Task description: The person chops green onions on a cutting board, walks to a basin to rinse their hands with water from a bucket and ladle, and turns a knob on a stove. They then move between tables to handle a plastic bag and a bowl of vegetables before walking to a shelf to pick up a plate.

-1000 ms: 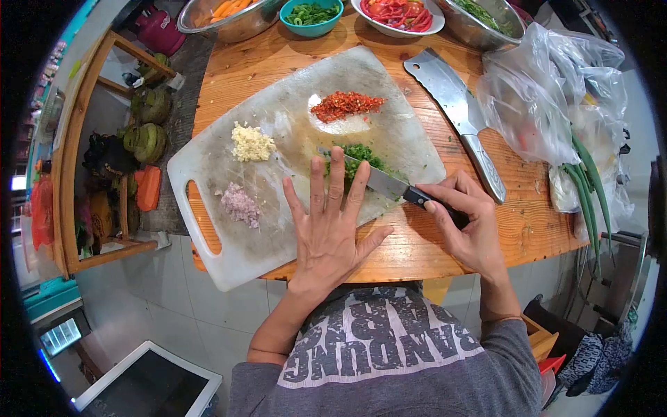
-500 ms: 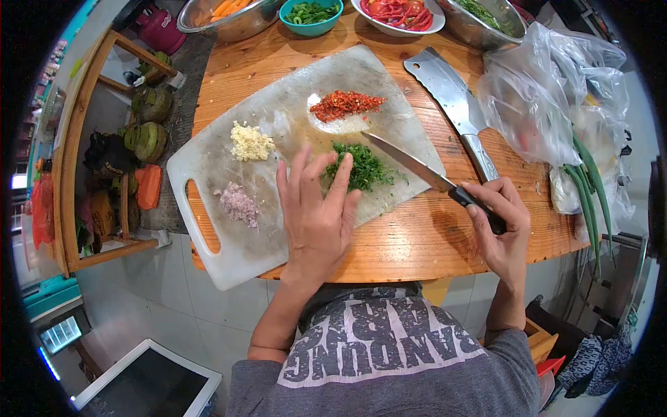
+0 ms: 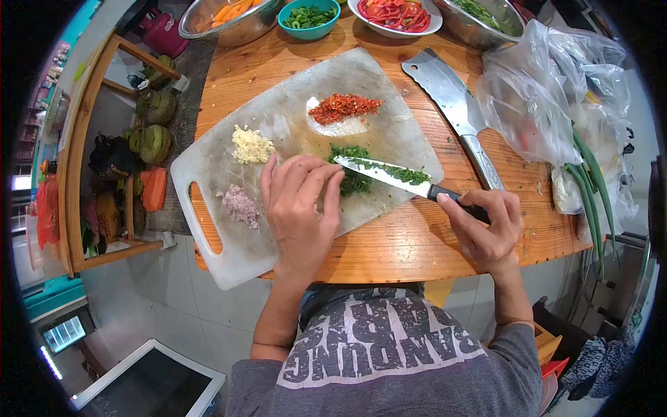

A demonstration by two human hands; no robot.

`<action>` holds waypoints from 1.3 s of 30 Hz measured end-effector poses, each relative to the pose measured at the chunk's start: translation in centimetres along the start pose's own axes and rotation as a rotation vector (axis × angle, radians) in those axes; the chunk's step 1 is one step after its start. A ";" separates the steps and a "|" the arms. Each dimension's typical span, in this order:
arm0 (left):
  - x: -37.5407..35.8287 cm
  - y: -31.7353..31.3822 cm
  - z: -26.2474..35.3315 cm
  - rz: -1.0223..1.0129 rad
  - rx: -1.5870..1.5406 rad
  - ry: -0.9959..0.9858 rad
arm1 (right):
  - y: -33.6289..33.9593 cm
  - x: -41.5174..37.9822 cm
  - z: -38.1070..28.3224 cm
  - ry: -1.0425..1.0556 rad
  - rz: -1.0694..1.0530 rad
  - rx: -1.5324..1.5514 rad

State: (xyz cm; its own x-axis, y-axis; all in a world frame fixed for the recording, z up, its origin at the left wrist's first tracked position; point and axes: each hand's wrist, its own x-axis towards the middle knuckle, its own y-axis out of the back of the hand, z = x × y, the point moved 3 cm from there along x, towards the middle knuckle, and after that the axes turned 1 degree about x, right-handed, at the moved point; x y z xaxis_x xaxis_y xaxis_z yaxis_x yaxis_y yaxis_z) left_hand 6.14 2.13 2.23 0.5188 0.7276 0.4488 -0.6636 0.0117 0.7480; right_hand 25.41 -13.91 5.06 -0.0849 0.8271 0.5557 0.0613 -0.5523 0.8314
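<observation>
My right hand grips the black handle of a kitchen knife. Its blade lies over a pile of chopped green herbs, with green bits stuck along the upturned face. Just left of the blade tip is my left hand, palm down, fingers loosely bent and a little apart, holding nothing I can see. Both are over a white cutting board. Also on the board are minced red chili, minced garlic and finely chopped shallot.
A cleaver lies right of the board. Farther right are plastic bags and green onions. Along the back stand a carrot bowl, a teal bowl, a plate of red chilies and a steel bowl.
The knife has moved left and down onto the herbs, its blade turned to show green bits. My left hand has shifted left off the pile, its fingers more bent.
</observation>
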 end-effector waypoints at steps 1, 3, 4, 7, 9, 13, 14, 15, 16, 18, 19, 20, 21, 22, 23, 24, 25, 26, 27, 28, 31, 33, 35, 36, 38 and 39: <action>-0.1 0.2 0.1 0.014 0.007 -0.007 | 0.0 0.1 0.0 0.007 -0.002 -0.008; -0.2 0.6 0.6 -0.004 0.026 -0.044 | 0.0 0.4 -0.1 0.023 -0.008 -0.019; -0.2 0.9 1.3 -0.037 0.038 -0.074 | 0.0 0.7 -0.2 0.036 -0.002 -0.019; -0.5 1.1 3.2 -0.113 0.074 -0.211 | -0.1 1.5 -0.5 0.077 0.021 -0.013; -1.1 0.6 3.8 -0.166 0.120 -0.309 | -0.2 2.0 -0.7 0.103 0.043 0.001; -1.3 0.3 4.2 -0.205 0.126 -0.328 | -0.5 2.6 -1.1 0.136 0.053 0.002; -1.3 0.3 4.2 -0.217 0.130 -0.325 | -0.6 2.7 -1.2 0.144 0.054 0.009; -1.3 0.3 4.1 -0.231 0.135 -0.322 | -0.7 2.7 -1.3 0.151 0.055 0.017; -1.4 0.3 4.1 -0.232 0.138 -0.323 | -0.8 2.7 -1.4 0.155 0.048 0.013; -1.4 0.0 4.1 -0.230 0.147 -0.328 | -0.9 2.8 -1.4 0.165 0.037 0.002; -1.3 -0.1 4.1 -0.235 0.150 -0.326 | -1.0 2.8 -1.4 0.162 0.044 0.001; -1.3 -0.2 4.0 -0.240 0.153 -0.323 | -1.0 2.9 -1.3 0.159 0.050 0.000; -1.3 -0.2 4.0 -0.247 0.156 -0.321 | -1.0 2.9 -1.3 0.155 0.056 -0.001; -1.3 -0.3 3.9 -0.253 0.158 -0.318 | -1.0 2.9 -1.3 0.162 0.051 -0.011; -1.3 -0.3 3.9 -0.259 0.161 -0.314 | -1.0 3.0 -1.3 0.168 0.047 -0.021; -1.3 -0.4 3.9 -0.265 0.164 -0.309 | -1.0 3.0 -1.3 0.176 0.042 -0.030; -1.4 -0.5 3.8 -0.274 0.167 -0.309 | -1.1 3.0 -1.3 0.173 0.034 -0.028; -1.4 -0.6 3.7 -0.283 0.171 -0.310 | -1.1 3.0 -1.3 0.170 0.027 -0.026; -1.4 -0.7 3.7 -0.291 0.175 -0.311 | -1.2 3.0 -1.3 0.167 0.021 -0.024; -1.4 -0.6 3.6 -0.309 0.171 -0.307 | -1.2 2.9 -1.3 0.167 0.016 -0.022; -1.2 -0.2 3.1 -0.345 0.177 -0.303 | -1.2 2.7 -1.3 0.168 0.012 -0.014; -1.2 -0.1 2.5 -0.345 0.203 -0.315 | -1.0 2.6 -1.1 0.168 0.025 -0.014; -1.1 -0.1 2.1 -0.358 0.217 -0.307 | -0.8 2.3 -0.9 0.166 0.027 -0.029; -1.1 -0.2 1.9 -0.364 0.224 -0.302 | -0.7 2.1 -0.7 0.166 0.028 -0.036; -1.1 -0.2 1.5 -0.367 0.221 -0.281 | 0.0 2.0 -0.5 0.154 0.016 -0.064; -1.1 -0.2 1.3 -0.369 0.220 -0.270 | 0.3 2.0 -0.3 0.148 0.010 -0.078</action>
State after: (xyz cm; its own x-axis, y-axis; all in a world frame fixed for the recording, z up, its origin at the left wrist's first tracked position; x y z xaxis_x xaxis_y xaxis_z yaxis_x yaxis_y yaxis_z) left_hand 6.38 0.43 2.22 0.8375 0.4985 0.2239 -0.2955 0.0686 0.9529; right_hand 24.96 -12.48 6.45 -0.2302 0.8002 0.5538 -0.0137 -0.5717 0.8203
